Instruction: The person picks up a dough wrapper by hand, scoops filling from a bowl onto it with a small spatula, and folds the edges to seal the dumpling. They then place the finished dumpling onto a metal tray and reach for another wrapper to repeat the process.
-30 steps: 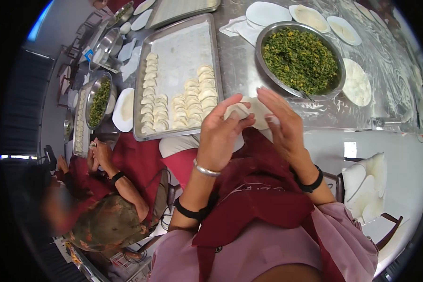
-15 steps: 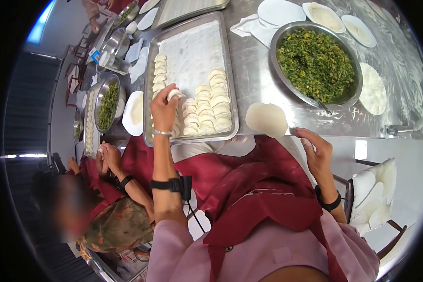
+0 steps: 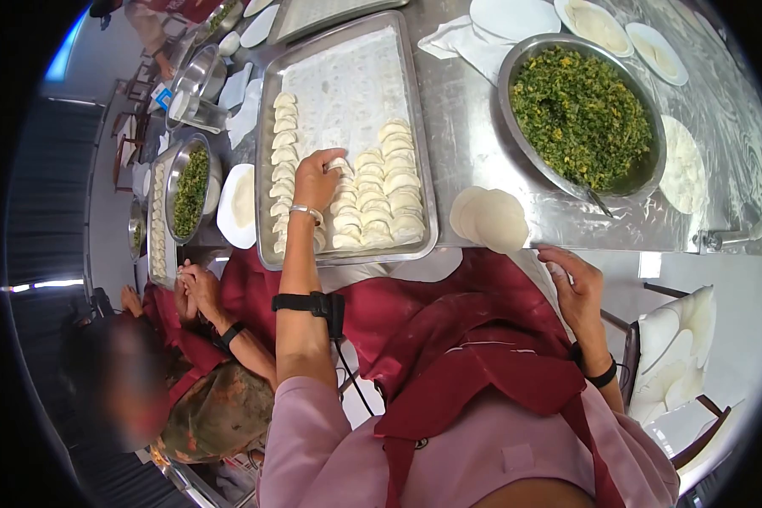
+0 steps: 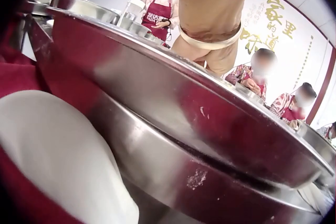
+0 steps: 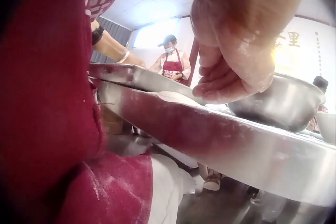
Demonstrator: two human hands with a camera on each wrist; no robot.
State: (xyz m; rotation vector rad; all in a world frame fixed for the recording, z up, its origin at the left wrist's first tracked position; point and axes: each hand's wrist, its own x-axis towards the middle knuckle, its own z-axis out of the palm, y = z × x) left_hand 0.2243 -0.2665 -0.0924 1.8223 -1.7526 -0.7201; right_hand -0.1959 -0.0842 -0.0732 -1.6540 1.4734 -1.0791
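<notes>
Over the metal tray (image 3: 330,68), the left hand (image 3: 317,180) pinches a folded dumpling (image 3: 340,165) at the top of a column of dumplings (image 3: 372,199). In the left wrist view the tray's side hides most of the left hand (image 4: 210,58). The right hand (image 3: 576,284) hangs at the table's edge with fingers loosely bent and nothing in them; the right wrist view shows this hand (image 5: 233,50) close to the edge too. Left of it, overlapping round wrappers (image 3: 499,222) lie at the table's front edge.
A steel bowl of chopped green filling (image 3: 580,118) stands right of the tray, a spoon handle in it. Plates (image 3: 588,25) and a floured wrapper stack (image 3: 684,169) lie beyond. Another person (image 3: 216,339) works at the left. A chair (image 3: 673,356) stands right.
The left hand went from beside the right hand to the tray with the dumpling, then shifted right to a middle column. The right hand moved away from the wrappers to the table's edge.
</notes>
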